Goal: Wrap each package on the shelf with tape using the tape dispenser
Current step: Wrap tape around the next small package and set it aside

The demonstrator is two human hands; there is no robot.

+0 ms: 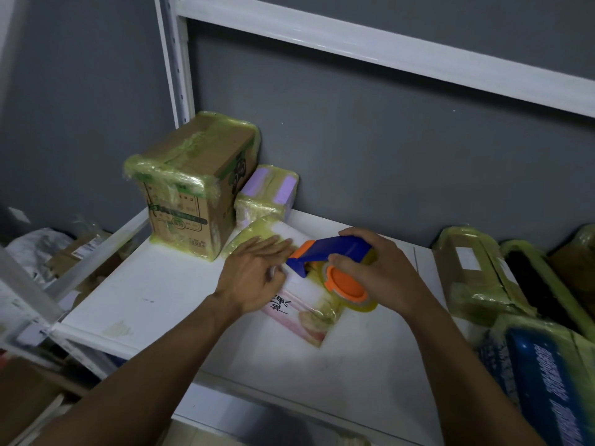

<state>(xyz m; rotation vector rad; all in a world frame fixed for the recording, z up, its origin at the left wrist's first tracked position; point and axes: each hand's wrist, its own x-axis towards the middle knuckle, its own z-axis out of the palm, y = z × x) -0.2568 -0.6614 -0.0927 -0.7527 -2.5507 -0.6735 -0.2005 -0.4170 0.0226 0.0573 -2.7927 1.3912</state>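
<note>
Pinning flat package [306, 313] at middle of shelf [154, 294], left hand [254, 272] presses straight fingers [272, 244] down against sliding; right hand [376, 268] curled round tape dispenser [338, 247], likely drawing tape across.

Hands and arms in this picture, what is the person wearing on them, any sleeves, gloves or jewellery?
Nothing shows on them. The left hand and right hand are bare, with no gloves, and no rings on the fingers in view. The left forearm and right forearm are bare too, with no sleeve, watch or bracelet up to the picture's lower edge.
</note>
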